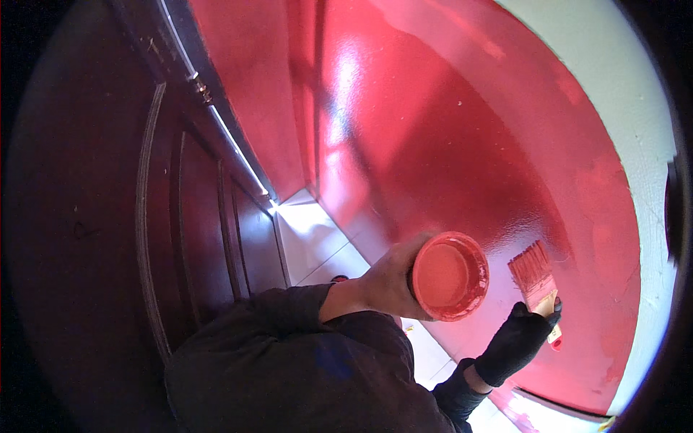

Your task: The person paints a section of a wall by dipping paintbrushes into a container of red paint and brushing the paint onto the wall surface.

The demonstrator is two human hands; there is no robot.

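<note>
Gripping red-coated paintbrush (534, 273), bristles splayed, wet

Hands hold a paint cup (450, 276) and a brush (535, 278) against the red wall (447, 130).

Dark panelled door (180, 216), white floor tiles (310, 238)

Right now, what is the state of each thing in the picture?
Cup: held upright by the left hand, red paint inside.
Brush: gripped by the gloved right hand, bristles red, pressed on the wall.
Wall: glossy red, wet-looking; right edge unpainted.
Door: dark, standing ajar.
</note>
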